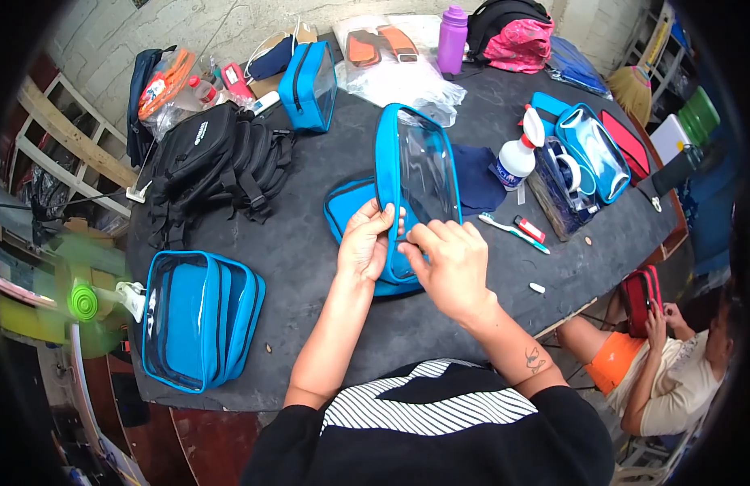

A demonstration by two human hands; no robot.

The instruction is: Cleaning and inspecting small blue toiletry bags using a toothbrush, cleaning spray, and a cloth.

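On the dark table (310, 267), a stack of blue pouches (201, 317) lies at the left. In the middle, the left hand (364, 241) pinches the blue edge of a clear pouch (419, 174) standing upright. The right hand (454, 267) pinches its lower edge. A spray bottle (518, 158) stands further right.

A dark round table (326, 340) crowded with gear — a black backpack (217, 162) at the left, a stack of blue clear-sided pouches (201, 316) near the front edge, a purple bottle (452, 36) at the back, a white spray bottle (517, 158) beside a toothbrush (513, 231) — while a seated person (675, 373) holds a red pouch (641, 296) at the right.
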